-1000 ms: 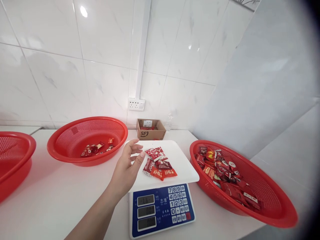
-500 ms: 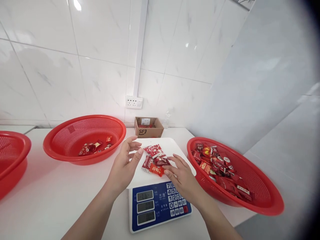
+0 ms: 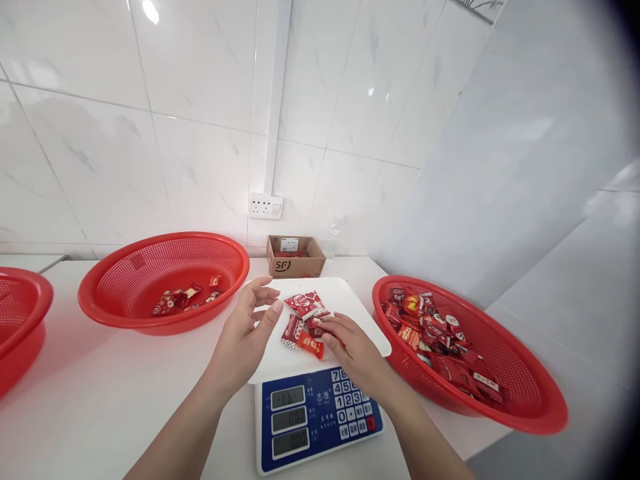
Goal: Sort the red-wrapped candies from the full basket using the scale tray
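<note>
I have one white table (image 3: 125,380) in view. Three red baskets stand on it around the scale: the right basket (image 3: 530,380) beside it, heaped with sweets too jumbled to count; the left basket (image 3: 160,263), near it, with a small cluster; and the far-left basket (image 3: 43,313), cut off at the edge of my view. The scale (image 3: 324,417) carries the brand 志准, number keys and three displays; the top seems to read "-Lb-", the bottom 0.00. Behind it sits one cardboard box (image 3: 299,267) marked SF. My left hand (image 3: 246,333), empty, fingers and thumb apart, hovers over the left edge of the scale's white tray (image 3: 347,300). My right hand (image 3: 355,348) touches a dark red packet (image 3: 315,329) on that tray; I cannot tell whether it pinches it. Beside that packet I count three more: a heart-patterned packet (image 3: 303,303), a dot-edged packet (image 3: 291,330) and an orange-red packet (image 3: 311,345).
</note>
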Available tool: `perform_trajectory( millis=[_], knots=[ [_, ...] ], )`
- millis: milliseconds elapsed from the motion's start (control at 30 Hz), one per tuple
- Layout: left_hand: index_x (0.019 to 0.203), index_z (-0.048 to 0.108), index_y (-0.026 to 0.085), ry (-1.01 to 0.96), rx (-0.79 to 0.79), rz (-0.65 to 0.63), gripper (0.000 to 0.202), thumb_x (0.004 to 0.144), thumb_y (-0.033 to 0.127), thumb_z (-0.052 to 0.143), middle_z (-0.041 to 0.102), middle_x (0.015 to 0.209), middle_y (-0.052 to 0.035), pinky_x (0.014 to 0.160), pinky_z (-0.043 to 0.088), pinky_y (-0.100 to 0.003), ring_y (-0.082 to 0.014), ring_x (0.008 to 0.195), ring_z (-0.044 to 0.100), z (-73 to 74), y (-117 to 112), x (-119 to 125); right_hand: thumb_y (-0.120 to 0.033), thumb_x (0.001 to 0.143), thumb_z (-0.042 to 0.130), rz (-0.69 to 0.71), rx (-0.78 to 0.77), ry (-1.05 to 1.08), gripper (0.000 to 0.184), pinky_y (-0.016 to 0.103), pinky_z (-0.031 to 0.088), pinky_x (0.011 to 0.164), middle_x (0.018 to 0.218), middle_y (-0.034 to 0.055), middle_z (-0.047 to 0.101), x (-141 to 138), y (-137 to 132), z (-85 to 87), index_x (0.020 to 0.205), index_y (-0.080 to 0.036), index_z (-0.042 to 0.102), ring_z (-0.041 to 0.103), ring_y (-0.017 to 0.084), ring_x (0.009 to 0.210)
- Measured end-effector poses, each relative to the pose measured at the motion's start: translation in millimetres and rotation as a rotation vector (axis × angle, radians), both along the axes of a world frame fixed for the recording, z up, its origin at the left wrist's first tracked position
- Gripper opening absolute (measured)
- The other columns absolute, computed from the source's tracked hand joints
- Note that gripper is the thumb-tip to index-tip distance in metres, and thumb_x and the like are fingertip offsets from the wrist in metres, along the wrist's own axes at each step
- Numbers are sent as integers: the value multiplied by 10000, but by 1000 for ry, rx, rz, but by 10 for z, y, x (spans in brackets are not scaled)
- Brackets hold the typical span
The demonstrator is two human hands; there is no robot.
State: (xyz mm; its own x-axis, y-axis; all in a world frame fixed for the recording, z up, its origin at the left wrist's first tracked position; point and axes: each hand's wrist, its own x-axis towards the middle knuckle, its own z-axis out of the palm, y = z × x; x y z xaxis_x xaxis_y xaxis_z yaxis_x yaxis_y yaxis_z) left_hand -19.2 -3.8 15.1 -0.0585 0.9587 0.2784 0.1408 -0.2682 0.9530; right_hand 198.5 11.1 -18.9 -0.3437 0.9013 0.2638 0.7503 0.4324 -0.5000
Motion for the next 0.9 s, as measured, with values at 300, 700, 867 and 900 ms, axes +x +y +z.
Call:
perform_trajectory(
  millis=[300,700,867,900],
  knots=[
    [1203,436,272,15,5,-8,389,855,436,493,568,1114,-59,897,459,-378,-209,1110,529,8,-10,3,-551,920,270,5,-112,-90,581,450,243,1108,1382,66,484,-42,405,68,1274,-183,547,291,243,1355],
    [1207,427,265,20,-9,-11,394,856,432,487,562,1115,-61,885,461,-365,-202,1093,537,37,-19,-24,-569,915,238,-49,-103,-162,609,499,231,1091,1413,90,443,-120,340,120,1302,-197,527,249,286,1370],
    [1211,423,267,33,0,-16,390,860,429,481,559,1114,-58,898,452,-367,-198,1096,533,46,-43,-13,-593,903,266,102,-108,-308,578,571,134,1089,1520,43,245,-344,331,131,1383,-306,414,84,315,1403],
    [1212,423,267,34,1,-11,390,861,429,479,560,1114,-58,893,454,-367,-199,1092,536,48,-45,-16,-592,903,265,93,-119,-325,577,569,134,1089,1518,44,250,-345,334,126,1378,-305,423,94,319,1401]
  ],
)
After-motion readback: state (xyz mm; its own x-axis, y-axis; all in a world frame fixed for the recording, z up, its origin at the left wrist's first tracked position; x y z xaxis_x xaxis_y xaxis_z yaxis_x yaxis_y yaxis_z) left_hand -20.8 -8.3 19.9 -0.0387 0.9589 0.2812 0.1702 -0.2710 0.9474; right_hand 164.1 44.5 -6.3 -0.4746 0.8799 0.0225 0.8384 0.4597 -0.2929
